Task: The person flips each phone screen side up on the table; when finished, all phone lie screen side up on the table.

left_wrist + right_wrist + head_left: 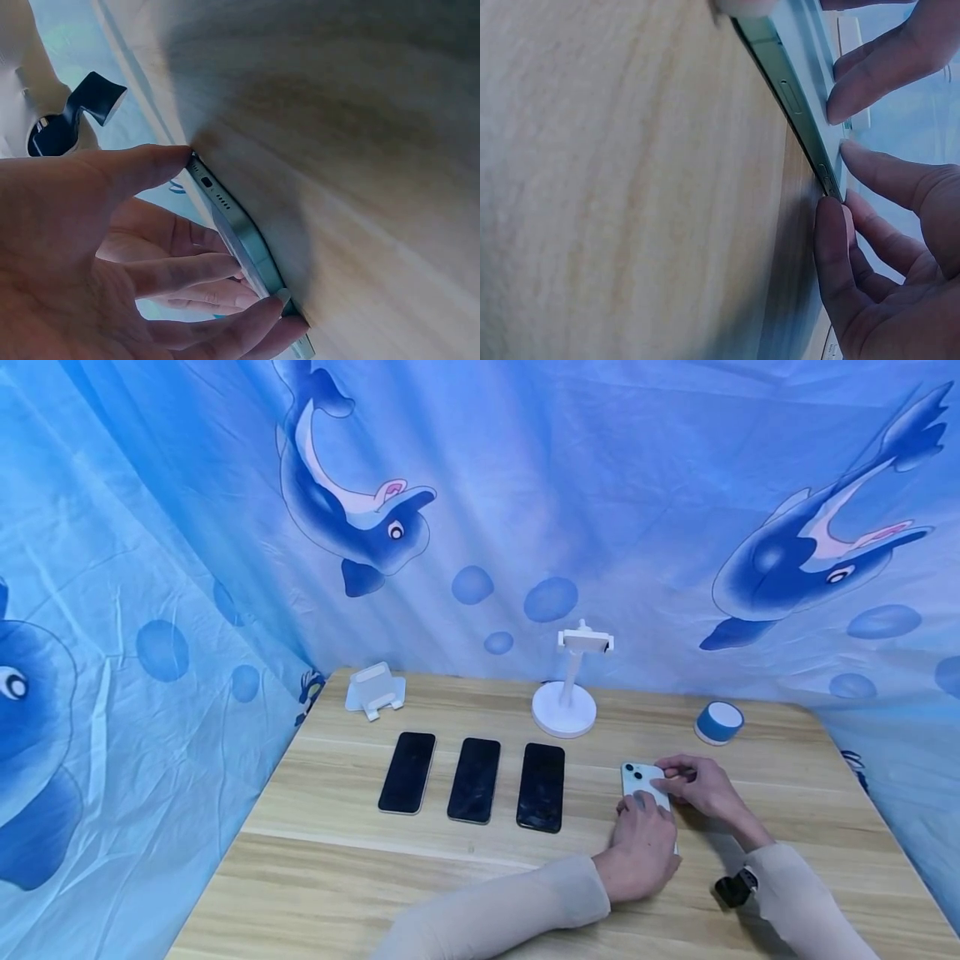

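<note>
A pale mint smartphone (639,782) lies on the table, its back and camera lenses facing up. My left hand (643,850) holds it across its lower part. In the left wrist view the thumb is at one bottom corner of the phone (251,244) and fingertips meet the opposite edge, beside the charging port end. My right hand (701,787) is at the upper right of the phone, thumb on the back and a finger against the side edge, as the right wrist view shows on the phone (791,97). Its underside is hidden.
Three dark phones (406,772), (474,780), (541,787) lie in a row to the left. Behind them stand a small white phone stand (377,687) and a round-based white stand (565,710). A blue-and-white cylinder (719,723) stands at the back right of the wooden table (337,877).
</note>
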Motion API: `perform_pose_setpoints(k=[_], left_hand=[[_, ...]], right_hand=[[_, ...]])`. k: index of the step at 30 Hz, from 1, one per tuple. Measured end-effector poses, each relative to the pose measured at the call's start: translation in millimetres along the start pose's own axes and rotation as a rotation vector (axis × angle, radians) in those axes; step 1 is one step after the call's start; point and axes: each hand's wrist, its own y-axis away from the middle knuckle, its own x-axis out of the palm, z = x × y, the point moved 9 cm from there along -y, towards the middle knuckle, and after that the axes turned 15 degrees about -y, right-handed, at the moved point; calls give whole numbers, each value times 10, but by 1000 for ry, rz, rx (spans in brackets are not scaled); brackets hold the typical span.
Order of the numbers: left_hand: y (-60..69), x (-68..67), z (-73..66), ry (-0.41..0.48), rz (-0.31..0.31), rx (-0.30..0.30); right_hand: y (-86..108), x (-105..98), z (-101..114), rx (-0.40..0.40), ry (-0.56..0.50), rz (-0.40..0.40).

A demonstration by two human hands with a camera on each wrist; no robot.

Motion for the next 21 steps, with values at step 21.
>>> perform_pose_setpoints(k=[21], left_hand=[[0, 21, 46, 168, -7, 13]], right_hand=[[-20, 20, -10, 52, -55, 16]])
